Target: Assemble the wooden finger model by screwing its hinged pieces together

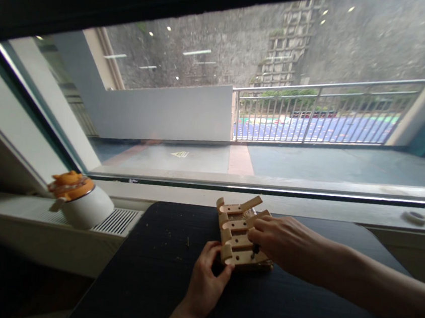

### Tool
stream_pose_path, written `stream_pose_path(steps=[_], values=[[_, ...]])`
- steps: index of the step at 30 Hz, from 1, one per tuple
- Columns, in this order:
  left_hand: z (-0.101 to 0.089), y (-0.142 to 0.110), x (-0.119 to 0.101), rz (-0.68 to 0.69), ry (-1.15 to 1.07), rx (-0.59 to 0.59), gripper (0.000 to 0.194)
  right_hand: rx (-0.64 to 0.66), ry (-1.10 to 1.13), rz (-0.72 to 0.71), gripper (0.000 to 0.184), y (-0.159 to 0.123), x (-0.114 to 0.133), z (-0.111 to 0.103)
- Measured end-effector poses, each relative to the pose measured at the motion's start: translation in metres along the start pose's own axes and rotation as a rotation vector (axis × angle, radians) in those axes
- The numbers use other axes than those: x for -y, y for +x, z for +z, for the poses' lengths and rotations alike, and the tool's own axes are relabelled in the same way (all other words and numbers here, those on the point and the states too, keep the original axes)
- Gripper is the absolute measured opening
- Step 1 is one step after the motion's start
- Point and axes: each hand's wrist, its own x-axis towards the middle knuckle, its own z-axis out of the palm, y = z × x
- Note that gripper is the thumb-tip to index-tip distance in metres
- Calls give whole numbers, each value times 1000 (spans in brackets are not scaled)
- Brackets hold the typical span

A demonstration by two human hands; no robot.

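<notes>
A light wooden assembly [240,240] lies on the black table, built of several strips with round holes and rounded left ends. Some of its strips stick up at an angle toward the far right. My left hand [208,275] grips its near left corner, thumb at the front and fingers at the side. Over the right part is my right hand [278,239], its fingers closed around a small dark tool [255,250] that points down at the nearest strip. Most of that tool is hidden by the fingers, so its kind does not show.
A thin screw-like piece [188,242] and wood crumbs lie on the black table [138,283], left of the assembly. A white pot with an orange animal-shaped lid [88,204] stands on the sill at left. Tape rolls [415,217] rest at far right. A large window faces me.
</notes>
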Motion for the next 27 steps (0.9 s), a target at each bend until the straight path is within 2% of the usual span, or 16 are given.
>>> stream_pose_path(steps=[7, 20, 24, 27], values=[[0, -1, 0, 0, 17, -11, 21, 8, 18, 13, 15, 2, -8, 6], [1, -2, 1, 8, 26, -14, 21, 35, -156, 110, 6, 7, -7, 13], [1, -1, 2, 11, 30, -19, 21, 38, -166, 142, 15, 10, 1, 5], [1, -1, 1, 15, 28, -17, 21, 57, -136, 89, 23, 8, 8, -2]])
